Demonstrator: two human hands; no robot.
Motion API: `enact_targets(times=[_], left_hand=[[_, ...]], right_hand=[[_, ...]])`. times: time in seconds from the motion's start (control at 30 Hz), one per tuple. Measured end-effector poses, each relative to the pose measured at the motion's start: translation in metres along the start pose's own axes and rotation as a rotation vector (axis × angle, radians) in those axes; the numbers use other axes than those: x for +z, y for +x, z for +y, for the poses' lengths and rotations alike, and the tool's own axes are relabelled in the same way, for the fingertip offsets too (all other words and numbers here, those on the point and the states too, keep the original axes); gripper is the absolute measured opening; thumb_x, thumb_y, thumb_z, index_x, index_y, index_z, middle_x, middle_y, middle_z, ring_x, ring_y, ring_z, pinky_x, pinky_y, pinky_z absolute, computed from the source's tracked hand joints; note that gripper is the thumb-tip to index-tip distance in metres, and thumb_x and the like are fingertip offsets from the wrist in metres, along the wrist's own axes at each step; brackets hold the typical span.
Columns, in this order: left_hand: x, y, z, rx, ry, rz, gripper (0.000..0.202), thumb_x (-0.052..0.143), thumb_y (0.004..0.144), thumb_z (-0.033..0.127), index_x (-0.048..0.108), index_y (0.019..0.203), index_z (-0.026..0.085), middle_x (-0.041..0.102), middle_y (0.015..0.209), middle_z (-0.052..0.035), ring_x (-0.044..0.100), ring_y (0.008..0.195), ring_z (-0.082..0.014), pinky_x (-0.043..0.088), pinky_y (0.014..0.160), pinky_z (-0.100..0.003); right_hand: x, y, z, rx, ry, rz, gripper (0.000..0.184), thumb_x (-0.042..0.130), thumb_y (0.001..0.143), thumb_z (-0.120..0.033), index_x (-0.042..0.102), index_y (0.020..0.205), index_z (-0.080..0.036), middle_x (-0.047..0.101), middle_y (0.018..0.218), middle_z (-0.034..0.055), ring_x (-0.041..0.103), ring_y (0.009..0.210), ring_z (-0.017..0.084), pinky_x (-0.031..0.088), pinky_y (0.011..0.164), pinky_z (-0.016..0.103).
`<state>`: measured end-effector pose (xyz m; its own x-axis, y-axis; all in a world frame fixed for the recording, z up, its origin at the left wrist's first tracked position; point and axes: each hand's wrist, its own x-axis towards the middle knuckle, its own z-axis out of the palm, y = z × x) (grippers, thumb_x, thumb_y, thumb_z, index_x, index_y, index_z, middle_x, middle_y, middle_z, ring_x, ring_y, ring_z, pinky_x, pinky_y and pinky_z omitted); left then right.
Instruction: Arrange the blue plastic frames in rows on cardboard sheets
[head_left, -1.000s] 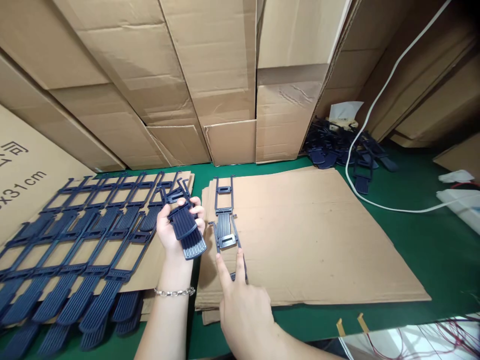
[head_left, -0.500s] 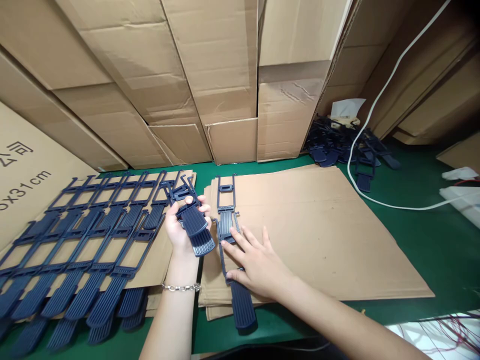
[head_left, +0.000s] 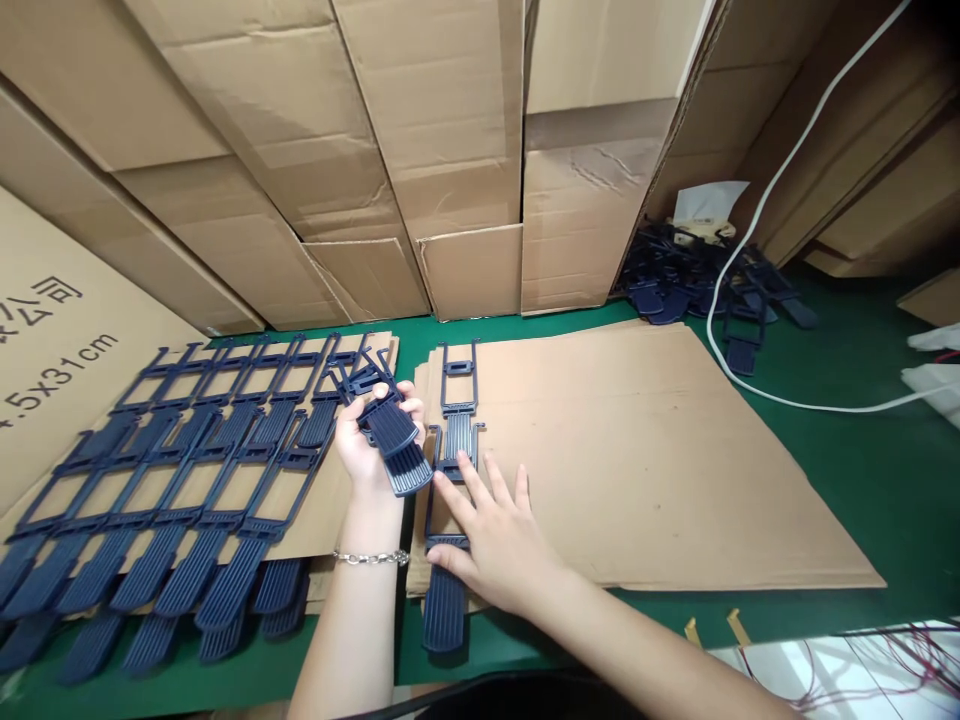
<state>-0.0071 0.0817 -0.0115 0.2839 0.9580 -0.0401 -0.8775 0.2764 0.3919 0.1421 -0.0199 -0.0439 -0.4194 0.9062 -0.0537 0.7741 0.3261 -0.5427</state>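
My left hand (head_left: 369, 455), with a chain bracelet on the wrist, is closed around a small stack of dark blue plastic strap pieces (head_left: 390, 438), held above the gap between two cardboard sheets. My right hand (head_left: 491, 535) lies flat with fingers spread on a blue strap piece (head_left: 442, 590) that rests on the left edge of the big cardboard sheet (head_left: 637, 450). A second blue strap piece (head_left: 458, 385) lies just beyond it on the same sheet, the two overlapping end to end.
Several blue strap pieces (head_left: 187, 470) lie in overlapping rows on a cardboard sheet at the left. Tall cardboard boxes (head_left: 420, 150) stand behind. A loose heap of blue pieces (head_left: 697, 280) and a white cable (head_left: 750, 220) lie at the right on the green table (head_left: 885, 470).
My right hand moved up from the front edge onto the lower strap piece and flattened there; that piece shifted slightly left and now lies straighter. My left hand keeps its stack.
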Motion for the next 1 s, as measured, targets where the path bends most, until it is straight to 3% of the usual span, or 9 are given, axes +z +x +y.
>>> enact_targets(times=[0.1, 0.2, 0.37, 0.47, 0.53, 0.63, 0.77, 0.9, 1.0], left_hand=[[-0.002, 0.0, 0.002, 0.005, -0.015, -0.014, 0.014, 0.052, 0.067, 0.025, 0.045, 0.078, 0.019, 0.048, 0.091, -0.0036, 0.053, 0.068, -0.0122, 0.051, 0.053, -0.024], [-0.003, -0.002, 0.005, 0.026, -0.027, -0.028, 0.013, 0.05, 0.068, 0.025, 0.045, 0.079, 0.019, 0.048, 0.091, -0.0038, 0.053, 0.069, -0.0124, 0.052, 0.052, -0.025], [-0.008, -0.001, 0.009, 0.034, -0.045, -0.042, 0.014, 0.052, 0.067, 0.024, 0.046, 0.078, 0.019, 0.048, 0.091, -0.0044, 0.053, 0.071, -0.013, 0.052, 0.055, -0.025], [-0.01, 0.001, 0.01, 0.03, -0.059, -0.039, 0.014, 0.052, 0.067, 0.024, 0.045, 0.078, 0.019, 0.048, 0.091, -0.0046, 0.053, 0.07, -0.0128, 0.052, 0.055, -0.025], [-0.012, 0.002, 0.01, 0.029, -0.053, -0.033, 0.015, 0.052, 0.067, 0.025, 0.045, 0.078, 0.019, 0.048, 0.091, -0.0046, 0.053, 0.071, -0.0129, 0.052, 0.055, -0.025], [-0.013, 0.003, 0.01, 0.022, -0.043, -0.022, 0.016, 0.053, 0.066, 0.025, 0.044, 0.078, 0.019, 0.047, 0.092, -0.0044, 0.053, 0.071, -0.013, 0.051, 0.055, -0.025], [-0.011, 0.002, 0.008, 0.009, -0.054, -0.023, 0.017, 0.053, 0.066, 0.024, 0.044, 0.079, 0.019, 0.047, 0.092, -0.0041, 0.053, 0.071, -0.0127, 0.051, 0.055, -0.025], [-0.01, 0.001, 0.009, -0.008, -0.098, -0.063, 0.016, 0.052, 0.067, 0.022, 0.044, 0.08, 0.019, 0.046, 0.093, -0.004, 0.052, 0.072, -0.0118, 0.05, 0.056, -0.022], [-0.009, 0.001, 0.012, 0.003, -0.093, -0.072, 0.016, 0.053, 0.067, 0.022, 0.043, 0.079, 0.019, 0.046, 0.092, -0.0041, 0.052, 0.072, -0.0122, 0.05, 0.056, -0.023]], right_hand=[[-0.017, -0.005, 0.004, -0.046, 0.026, -0.074, 0.081, 0.039, 0.076, -0.069, 0.012, 0.142, -0.031, -0.003, 0.148, 0.0039, -0.003, 0.133, 0.035, 0.0, 0.098, 0.066], [-0.024, -0.017, 0.003, -0.209, 0.035, -0.154, 0.088, 0.046, 0.07, -0.07, 0.015, 0.142, -0.03, -0.002, 0.148, 0.0031, -0.003, 0.134, 0.034, -0.003, 0.097, 0.067], [0.005, -0.039, -0.003, -0.404, -0.044, -0.182, 0.086, 0.058, 0.069, -0.06, 0.02, 0.14, -0.029, 0.004, 0.148, 0.0061, 0.004, 0.134, 0.031, 0.0, 0.098, 0.067], [0.021, -0.042, -0.004, -0.391, -0.084, -0.161, 0.09, 0.061, 0.065, -0.062, 0.022, 0.139, -0.028, 0.002, 0.148, 0.0069, 0.003, 0.134, 0.033, 0.002, 0.096, 0.069], [0.019, -0.043, -0.004, -0.383, -0.052, -0.159, 0.079, 0.05, 0.073, -0.064, 0.024, 0.139, -0.027, 0.005, 0.148, 0.0063, 0.003, 0.134, 0.032, 0.004, 0.097, 0.068], [0.004, -0.044, -0.006, -0.369, 0.04, -0.187, 0.067, 0.032, 0.083, -0.063, 0.027, 0.138, -0.025, 0.011, 0.148, 0.0058, 0.004, 0.135, 0.029, 0.004, 0.098, 0.066], [-0.023, -0.039, -0.011, -0.298, 0.186, -0.248, 0.062, 0.03, 0.086, -0.059, 0.026, 0.139, -0.027, 0.008, 0.148, 0.0077, 0.006, 0.134, 0.031, 0.006, 0.098, 0.066], [-0.048, -0.008, -0.017, -0.129, 0.177, -0.035, 0.049, 0.029, 0.091, -0.039, 0.028, 0.138, -0.026, 0.011, 0.148, 0.0055, 0.006, 0.135, 0.028, 0.004, 0.1, 0.063], [-0.047, 0.027, -0.017, 0.014, 0.09, 0.136, 0.051, 0.03, 0.09, -0.036, 0.029, 0.138, -0.021, 0.013, 0.148, 0.0073, 0.005, 0.135, 0.026, 0.001, 0.103, 0.059]])
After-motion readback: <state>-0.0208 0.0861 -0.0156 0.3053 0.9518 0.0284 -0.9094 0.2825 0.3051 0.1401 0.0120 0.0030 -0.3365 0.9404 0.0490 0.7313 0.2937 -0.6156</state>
